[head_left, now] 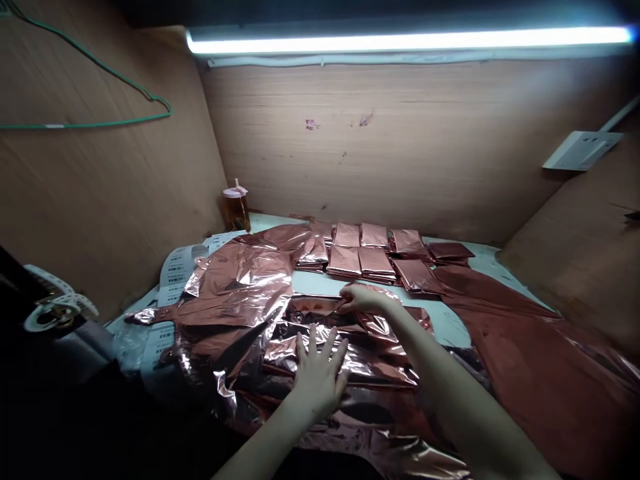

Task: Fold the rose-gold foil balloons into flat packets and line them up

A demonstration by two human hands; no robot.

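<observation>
Shiny rose-gold foil balloons, flat and uninflated, cover most of the table in front of me. My left hand [320, 367] lies palm down with fingers spread on a partly folded foil balloon [380, 370]. Just beyond it, my right hand [365, 300] is closed on the far edge of the same foil, its fingers curled and pinching. To the left, more flat foil balloons [235, 287] lie in a heap with a tail-like tab sticking out. Another large flat foil sheet [540, 360] spreads to the right, past my right forearm.
Several folded foil packets [345, 260] stand in rows at the back. A lidded cup with a straw [236, 208] is in the back left corner. Label strips [175, 277] lie at the left. Wooden walls enclose the table; a green hanger [90, 125] hangs left.
</observation>
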